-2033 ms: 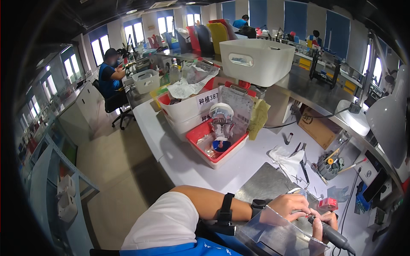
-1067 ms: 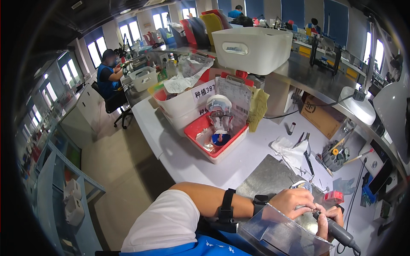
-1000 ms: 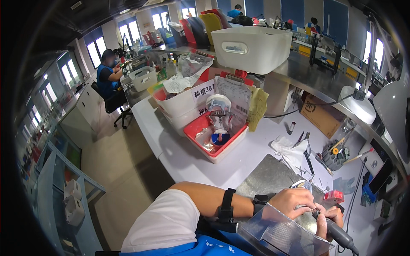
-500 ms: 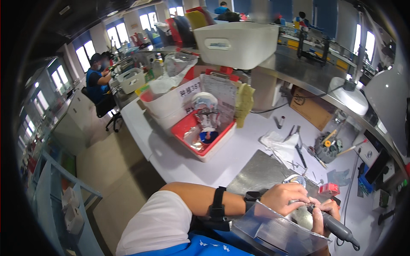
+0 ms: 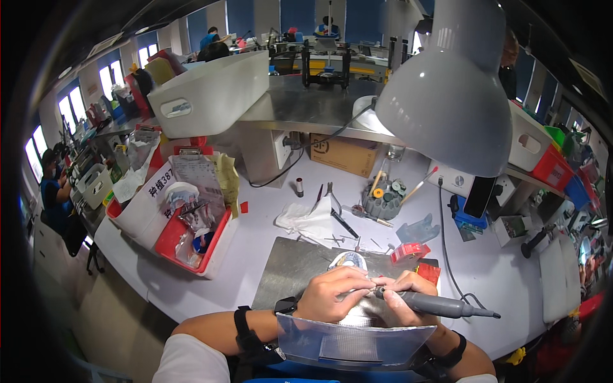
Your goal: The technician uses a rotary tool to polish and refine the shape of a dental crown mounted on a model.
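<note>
In my right hand [image 5: 403, 295] lies a grey rotary handpiece [image 5: 440, 304], its tip pointing left and its cord end to the right. My left hand [image 5: 333, 293] pinches something small at the handpiece's tip; the fingers hide what it is. Both hands meet above a metal plate [image 5: 276, 271], behind a clear plastic shield [image 5: 300, 338] that stands in front of my wrists. Just beyond the fingers, a dental cast [image 5: 348, 259] rests on the plate. Beside the right hand are a small red box [image 5: 409, 253] and a red packet [image 5: 428, 273].
A large grey lamp [image 5: 447, 102] hangs over the right side. To the left stands a white and red bin [image 5: 217, 252] with bagged items. Behind the plate lie a white cloth [image 5: 305, 218], pliers [image 5: 331, 195] and a bur holder [image 5: 382, 203]. A black cable [image 5: 445, 246] runs down at right.
My view has swung to the right, so the bench and bins sit further left and the lamp shows fully. Both hands keep their holds, close together.
</note>
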Available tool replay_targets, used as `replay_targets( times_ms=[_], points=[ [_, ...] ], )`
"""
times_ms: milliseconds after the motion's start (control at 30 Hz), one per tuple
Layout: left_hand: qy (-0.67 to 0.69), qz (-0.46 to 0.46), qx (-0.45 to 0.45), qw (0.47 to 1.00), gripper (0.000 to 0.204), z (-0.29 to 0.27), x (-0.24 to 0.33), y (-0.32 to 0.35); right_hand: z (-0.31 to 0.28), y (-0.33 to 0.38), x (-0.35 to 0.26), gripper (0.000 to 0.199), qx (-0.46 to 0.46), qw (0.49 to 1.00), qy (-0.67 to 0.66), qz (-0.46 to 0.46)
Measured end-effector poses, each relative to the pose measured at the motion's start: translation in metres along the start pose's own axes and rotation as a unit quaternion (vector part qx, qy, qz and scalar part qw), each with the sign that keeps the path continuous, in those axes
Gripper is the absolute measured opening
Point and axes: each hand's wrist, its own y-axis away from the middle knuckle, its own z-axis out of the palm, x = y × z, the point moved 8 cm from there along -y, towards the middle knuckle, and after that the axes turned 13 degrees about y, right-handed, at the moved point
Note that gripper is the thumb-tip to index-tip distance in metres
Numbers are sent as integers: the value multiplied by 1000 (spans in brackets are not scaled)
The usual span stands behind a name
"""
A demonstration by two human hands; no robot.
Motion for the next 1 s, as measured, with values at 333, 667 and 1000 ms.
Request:
replay_targets(
  times_ms=[333, 667, 1000],
  points=[
    [-18, 20, -1, 1000, 19, 5, 0, -1, -4, 4, 6, 3, 22, 999, 15, -48],
    [-66, 5, -8, 998, 16, 5, -4, -6, -3, 0, 9, 8, 70, 995, 9, -76],
    [0, -190, -157, 969, 32, 54, -64, -18, 5, -2, 20, 28, 116, 988, -51, -82]
  ],
)
